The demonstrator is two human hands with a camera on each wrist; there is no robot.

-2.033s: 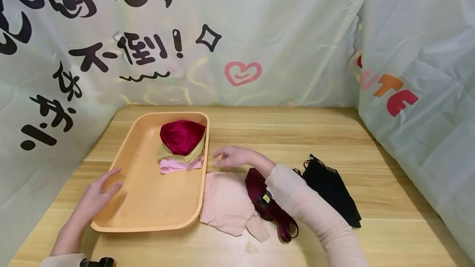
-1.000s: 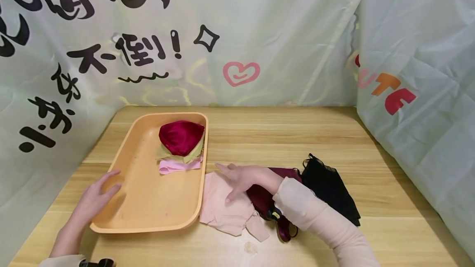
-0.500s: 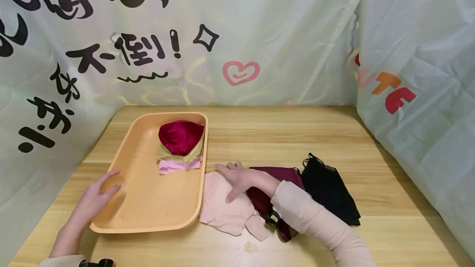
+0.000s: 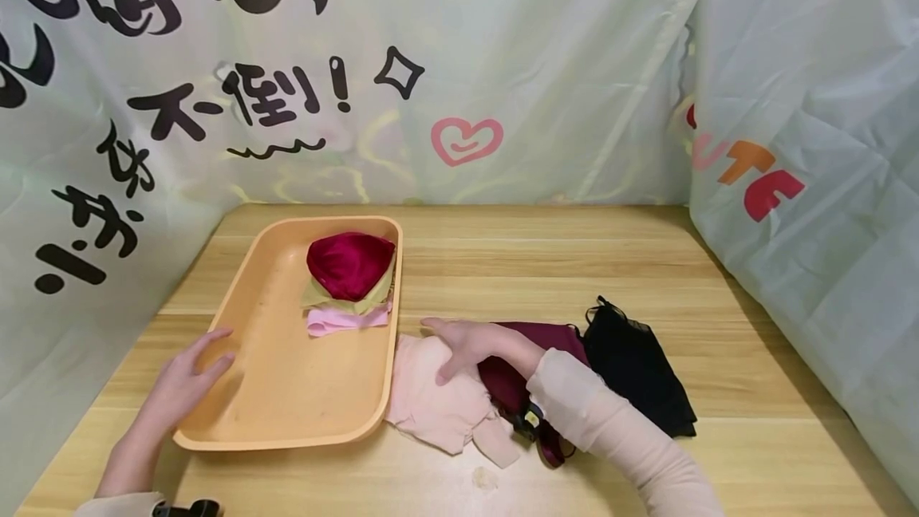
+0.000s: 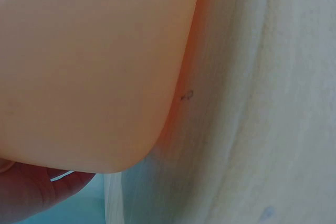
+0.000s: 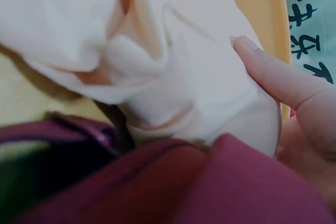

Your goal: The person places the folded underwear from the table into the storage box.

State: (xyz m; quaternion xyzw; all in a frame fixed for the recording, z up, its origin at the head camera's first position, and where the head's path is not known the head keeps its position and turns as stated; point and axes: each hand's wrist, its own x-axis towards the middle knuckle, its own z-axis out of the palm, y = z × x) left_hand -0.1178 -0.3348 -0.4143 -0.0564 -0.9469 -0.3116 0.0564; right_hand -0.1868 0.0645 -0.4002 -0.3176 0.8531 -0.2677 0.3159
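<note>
My right hand (image 4: 470,345) pinches the far side of a folded pale pink bra (image 4: 438,405), thumb on top and the other fingers tucked out of sight behind it. In the right wrist view the thumb presses on the smooth fabric of the pale bra (image 6: 210,66). Under and beside my right wrist lies a burgundy bra (image 4: 549,337). My left hand (image 4: 183,385) grips the left rim of an orange tray (image 4: 287,447), thumb over the inside. In the left wrist view part of the left hand (image 5: 37,192) shows at the tray's wall (image 5: 94,103).
Inside the tray, at its right side, stand a shiny dark red bra cup (image 4: 350,266), a tan cloth (image 4: 316,297) and a pink cloth (image 4: 348,320), stacked. A black strappy garment (image 4: 642,369) lies at the right on the wooden table (image 4: 546,254). Printed curtains (image 4: 560,78) enclose the back and sides.
My right hand has come from beside the tray back onto the pale pink bra and taken hold of it. The bra has shifted slightly up and left. My left hand stays put.
</note>
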